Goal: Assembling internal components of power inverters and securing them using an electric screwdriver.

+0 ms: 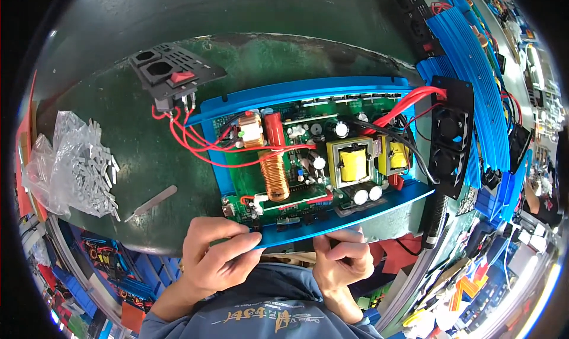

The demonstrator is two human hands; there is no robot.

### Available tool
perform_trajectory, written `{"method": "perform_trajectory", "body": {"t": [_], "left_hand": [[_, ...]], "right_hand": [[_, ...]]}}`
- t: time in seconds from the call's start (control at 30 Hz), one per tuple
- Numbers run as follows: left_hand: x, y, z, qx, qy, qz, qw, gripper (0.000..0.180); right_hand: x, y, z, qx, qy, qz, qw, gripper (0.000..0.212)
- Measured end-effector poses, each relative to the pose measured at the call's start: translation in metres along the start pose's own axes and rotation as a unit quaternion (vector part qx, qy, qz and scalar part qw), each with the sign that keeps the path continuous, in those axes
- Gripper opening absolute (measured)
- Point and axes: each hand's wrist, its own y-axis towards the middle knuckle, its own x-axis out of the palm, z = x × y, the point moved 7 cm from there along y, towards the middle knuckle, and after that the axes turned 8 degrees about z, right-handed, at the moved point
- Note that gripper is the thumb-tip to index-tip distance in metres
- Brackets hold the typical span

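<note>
In front of me lies an open blue metal casing (349,218) holding a green circuit board (240,176). On the board sit a copper coil (275,179), yellow transformers (354,163) and several capacitors. My left hand (220,257) is closed at the near left corner of the casing, fingertips on its edge. My right hand (342,260) is closed against the same near edge, further right; whatever its curled fingers pinch is hidden. Red wires run from the board to a black socket panel (172,72) at the far left. A black fan panel (451,134) stands at the casing's right end.
A clear plastic bag (65,161) of small grey metal strips (101,176) lies on the green table (178,214) to the left. Near it is a thin pointed tool (153,202). More blue casings (474,72) are piled at the right. Blue bins (71,279) stand below the table.
</note>
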Motion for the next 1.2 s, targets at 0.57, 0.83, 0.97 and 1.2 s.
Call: {"method": "perform_trajectory", "body": {"t": [0.57,0.83,0.97,1.2], "left_hand": [[0.001,0.001,0.003,0.017,0.005,0.008,1.000,0.033],[0.001,0.000,0.002,0.017,-0.005,0.019,1.000,0.039],[0.002,-0.001,0.001,0.007,-0.006,0.005,1.000,0.040],[0.001,-0.001,-0.004,0.004,0.007,-0.033,0.999,0.031]], "right_hand": [[-0.003,-0.002,0.001,-0.024,0.011,0.045,0.999,0.034],[-0.004,-0.001,0.001,0.090,0.015,0.039,0.995,0.037],[-0.005,-0.006,0.008,0.128,0.013,0.040,0.991,0.039],[-0.007,-0.002,0.008,0.227,0.006,0.077,0.971,0.041]]}}
